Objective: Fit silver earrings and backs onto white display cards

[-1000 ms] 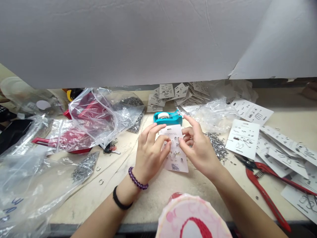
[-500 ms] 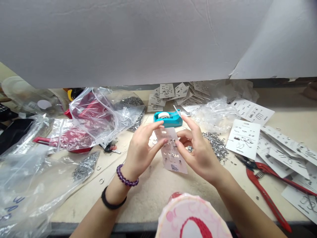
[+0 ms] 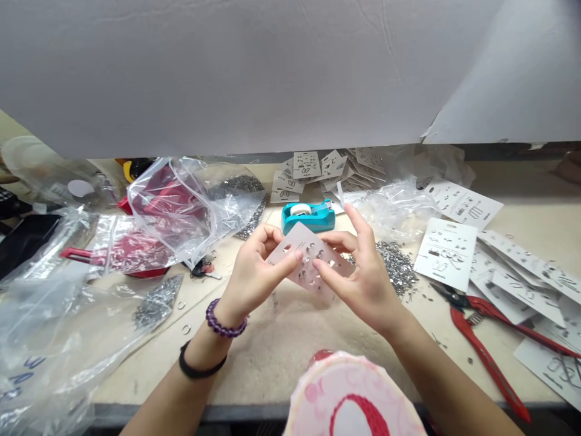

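A pale card with small metal pieces is tilted between both hands above the table. My left hand pinches its left side, thumb on the face and fingers curled behind. On the other side, my right hand grips the card between thumb and fingers. A short strip of tape stands up from the raised right index fingertip. Just beyond the card sits a teal tape dispenser with a white roll. Right of my right hand lies a heap of small metal pieces.
Filled cards and red-handled pliers lie at the right. More cards are piled at the back. Plastic bags with red and metal items cover the left. A pink round object is at the front edge.
The card has turned from nearly upright to a diagonal position in both hands. The tape strip on my right index finger has shifted slightly right and up, away from the dispenser.
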Tool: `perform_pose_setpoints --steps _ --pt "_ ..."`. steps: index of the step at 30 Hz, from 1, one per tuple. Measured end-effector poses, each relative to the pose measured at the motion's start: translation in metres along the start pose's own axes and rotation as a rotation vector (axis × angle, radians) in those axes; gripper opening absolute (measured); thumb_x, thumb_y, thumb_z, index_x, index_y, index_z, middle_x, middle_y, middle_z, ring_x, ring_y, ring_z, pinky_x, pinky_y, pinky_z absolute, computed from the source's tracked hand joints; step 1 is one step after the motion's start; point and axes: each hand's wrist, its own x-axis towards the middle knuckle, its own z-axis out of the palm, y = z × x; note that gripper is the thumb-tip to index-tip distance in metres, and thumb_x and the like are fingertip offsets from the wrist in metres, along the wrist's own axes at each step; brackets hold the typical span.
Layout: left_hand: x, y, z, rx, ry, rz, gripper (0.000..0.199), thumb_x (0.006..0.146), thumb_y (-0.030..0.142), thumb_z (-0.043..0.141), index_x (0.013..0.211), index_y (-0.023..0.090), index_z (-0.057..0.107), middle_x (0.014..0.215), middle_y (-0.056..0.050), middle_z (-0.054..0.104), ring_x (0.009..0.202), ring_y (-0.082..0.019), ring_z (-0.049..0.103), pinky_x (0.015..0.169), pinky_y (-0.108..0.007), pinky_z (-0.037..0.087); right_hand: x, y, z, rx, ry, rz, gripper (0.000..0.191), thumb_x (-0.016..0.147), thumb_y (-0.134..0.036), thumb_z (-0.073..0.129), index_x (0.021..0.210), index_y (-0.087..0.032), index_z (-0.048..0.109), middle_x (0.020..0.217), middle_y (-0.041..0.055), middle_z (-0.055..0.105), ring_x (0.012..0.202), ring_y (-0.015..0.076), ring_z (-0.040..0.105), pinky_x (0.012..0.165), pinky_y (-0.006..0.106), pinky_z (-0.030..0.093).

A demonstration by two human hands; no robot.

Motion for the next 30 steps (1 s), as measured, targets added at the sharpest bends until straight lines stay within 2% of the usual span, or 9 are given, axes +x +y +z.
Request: perform_pose_setpoints --steps 4,8,11,16,23,30 --pt "0.001 -0.004 0.006 -0.189 -0.057 -0.138 0.029 0.067 0.031 0.068 0.075 0.02 0.043 0.068 0.004 0.057 0.058 -0.01 0.055 0.05 -0.019 0.044 0.001 0.003 0.0 -0.02 0.008 0.016 0.076 0.078 -0.02 0.056 0.138 -0.025 0.01 0.103 0.0065 0.059 0.095 0.0203 0.056 0.085 0.04 0.047" --pt "0.002 -0.006 0.008 -0.241 -0.112 -0.186 0.031 0.069 0.03 0.067 0.093 0.018 0.053 0.081 -0.001 0.064 0.071 -0.013 0.06 0.06 -0.022 0.048 0.001 0.005 0.0 -0.038 0.004 0.014 0.074 0.078 -0.02 0.055 0.138 -0.024 0.012 0.104 0.0067 0.058 0.095 0.0203 0.056 0.082 0.038 0.049" --pt "0.002 -0.004 0.006 -0.189 -0.147 -0.147 0.031 0.069 0.031 0.067 0.097 0.018 0.058 0.088 -0.003 0.064 0.077 -0.015 0.06 0.062 -0.023 0.048 0.001 0.005 -0.001 -0.051 -0.016 0.01 0.073 0.079 -0.02 0.054 0.138 -0.025 0.012 0.106 0.0067 0.058 0.095 0.0205 0.056 0.079 0.037 0.049" --pt "0.002 -0.004 0.004 -0.03 -0.206 -0.154 0.028 0.071 0.035 0.064 0.092 0.017 0.062 0.083 -0.003 0.065 0.073 -0.015 0.058 0.063 -0.024 0.047 0.001 0.007 -0.002 -0.118 -0.02 -0.006 0.071 0.08 -0.021 0.053 0.138 -0.024 0.012 0.107 0.0066 0.058 0.096 0.0213 0.055 0.086 0.041 0.045" --pt "0.001 -0.008 0.006 -0.08 -0.231 -0.166 0.027 0.074 0.036 0.061 0.091 0.015 0.058 0.085 -0.004 0.062 0.073 -0.014 0.056 0.064 -0.025 0.047 0.001 0.009 0.0 -0.264 -0.018 -0.109 0.075 0.078 -0.018 0.055 0.139 -0.023 0.011 0.108 0.0071 0.058 0.1 0.0231 0.053 0.089 0.045 0.041" --pt "-0.001 -0.004 0.011 -0.102 -0.152 -0.186 0.028 0.073 0.035 0.062 0.092 0.015 0.056 0.078 -0.001 0.059 0.066 -0.012 0.055 0.057 -0.022 0.046 0.003 0.011 -0.002 -0.394 -0.005 -0.194 0.075 0.079 -0.018 0.055 0.139 -0.024 0.01 0.108 0.0047 0.059 0.101 0.0209 0.053 0.094 0.044 0.034"
